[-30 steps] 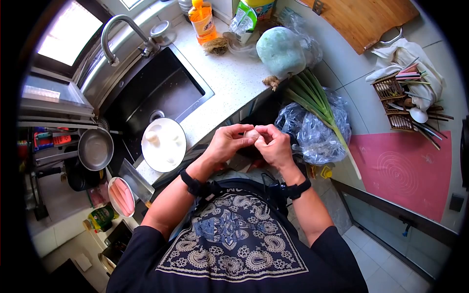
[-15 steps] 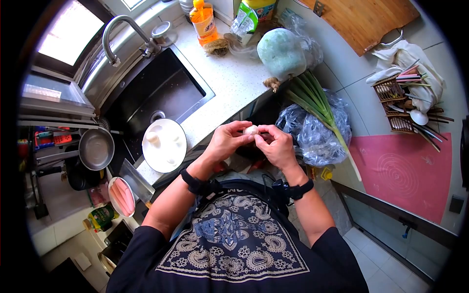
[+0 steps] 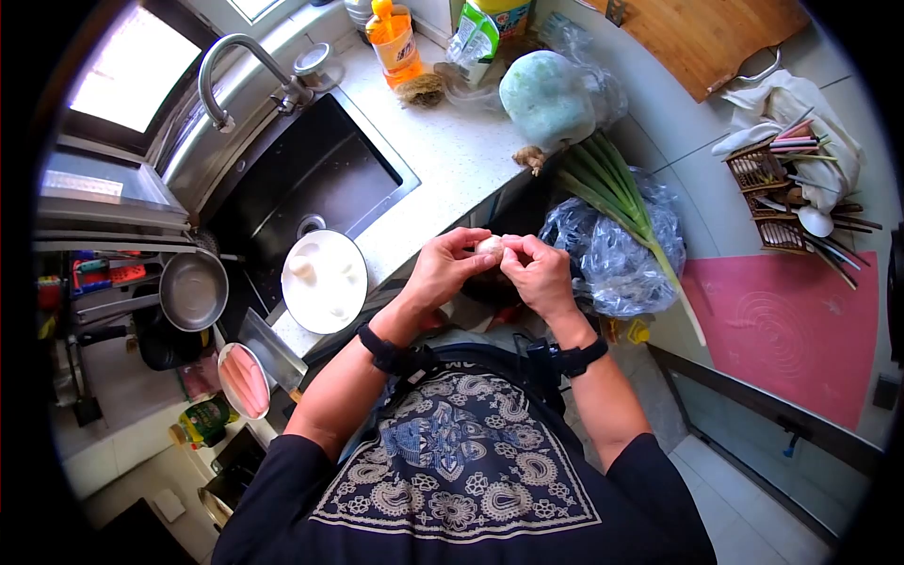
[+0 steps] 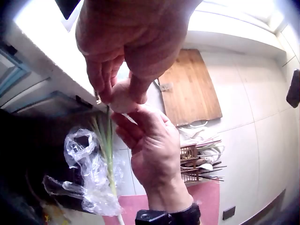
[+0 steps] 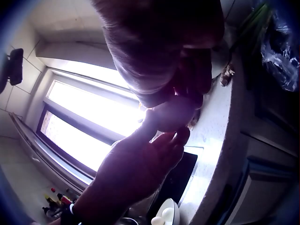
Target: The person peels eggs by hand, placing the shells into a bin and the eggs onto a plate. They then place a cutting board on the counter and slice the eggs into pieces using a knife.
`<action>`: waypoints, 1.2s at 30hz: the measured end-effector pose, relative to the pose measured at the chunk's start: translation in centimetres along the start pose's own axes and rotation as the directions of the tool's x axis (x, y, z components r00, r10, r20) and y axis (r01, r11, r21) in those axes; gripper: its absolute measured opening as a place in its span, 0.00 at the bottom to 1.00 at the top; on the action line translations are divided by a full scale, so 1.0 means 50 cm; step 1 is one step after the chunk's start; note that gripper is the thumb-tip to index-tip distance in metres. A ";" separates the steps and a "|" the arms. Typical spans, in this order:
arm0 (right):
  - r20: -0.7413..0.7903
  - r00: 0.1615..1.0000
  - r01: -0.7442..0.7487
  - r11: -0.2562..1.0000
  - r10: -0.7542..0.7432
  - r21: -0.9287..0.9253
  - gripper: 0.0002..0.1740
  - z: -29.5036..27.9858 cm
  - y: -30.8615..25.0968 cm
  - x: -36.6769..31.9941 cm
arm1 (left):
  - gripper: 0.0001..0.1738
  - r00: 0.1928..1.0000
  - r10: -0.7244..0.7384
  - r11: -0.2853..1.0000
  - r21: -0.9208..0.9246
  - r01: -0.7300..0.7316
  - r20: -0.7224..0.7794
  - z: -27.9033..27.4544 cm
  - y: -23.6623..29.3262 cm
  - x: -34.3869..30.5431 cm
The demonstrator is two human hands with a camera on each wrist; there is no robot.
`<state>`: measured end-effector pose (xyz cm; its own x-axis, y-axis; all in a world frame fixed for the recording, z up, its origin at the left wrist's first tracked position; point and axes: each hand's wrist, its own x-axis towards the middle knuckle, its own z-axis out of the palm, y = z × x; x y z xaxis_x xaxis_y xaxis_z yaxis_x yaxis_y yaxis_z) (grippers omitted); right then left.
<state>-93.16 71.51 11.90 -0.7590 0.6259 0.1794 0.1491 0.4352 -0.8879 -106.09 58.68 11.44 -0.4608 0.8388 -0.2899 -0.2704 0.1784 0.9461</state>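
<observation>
No text can be read with certainty from this position. The clear bottle of orange liquid (image 3: 397, 55) bears a printed label, characters too blurred to decipher. The green-and-white plastic packet (image 3: 474, 41) and round yellow tub (image 3: 507, 17) carry print, likewise illegible. Pale capitals on the black patterned cloth garment (image 3: 461, 461) are partly hidden. Markings on the flat pink mat (image 3: 783, 330) are too faint to read.

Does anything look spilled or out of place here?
No spill shows. The knife beside the plate of pink sausages looks carelessly placed: its handle seems to lie near the edge of the counter, easily bumped.
</observation>
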 end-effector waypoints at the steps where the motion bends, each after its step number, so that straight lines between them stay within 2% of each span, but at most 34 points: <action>1: 0.001 1.000 -0.005 1.000 0.005 0.005 0.07 -0.001 -0.001 0.000 | 0.24 1.000 -0.010 1.000 -0.025 0.010 0.004 -0.001 0.001 -0.001; 3: 0.007 0.999 -0.042 0.999 0.041 0.020 0.06 -0.003 -0.003 0.000 | 0.24 0.999 -0.029 0.997 -0.076 0.030 0.015 -0.002 0.003 -0.001; 10: 0.037 0.995 -0.090 0.996 0.090 0.015 0.07 0.002 -0.014 0.004 | 0.24 1.000 -0.011 0.997 -0.070 0.013 0.028 -0.003 0.003 -0.002; 13: 0.037 0.999 0.019 0.993 -0.015 -0.114 0.08 -0.002 -0.021 0.003 | 0.24 0.999 0.002 0.999 -0.049 0.000 0.034 -0.003 -0.003 -0.002; 25: 0.000 1.000 0.027 0.991 -0.027 -0.129 0.06 0.010 -0.010 0.000 | 0.23 0.999 0.011 0.996 -0.087 -0.007 0.051 -0.003 -0.006 -0.005; 31: -0.033 0.999 -0.030 0.989 0.025 -0.148 0.04 0.006 0.005 0.000 | 0.24 0.997 0.006 0.993 -0.115 0.003 0.078 -0.012 -0.011 -0.006; 36: 0.024 0.974 -0.228 0.963 0.227 0.142 0.05 0.006 0.031 -0.001 | 0.27 0.995 -0.035 0.983 -0.175 0.051 0.094 -0.013 0.005 -0.013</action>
<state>-93.08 71.95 10.39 -0.7201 0.6929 -0.0374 0.2267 0.1841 -0.9564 -106.40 57.84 11.80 -0.3692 0.8768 -0.3080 -0.4377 0.1284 0.8899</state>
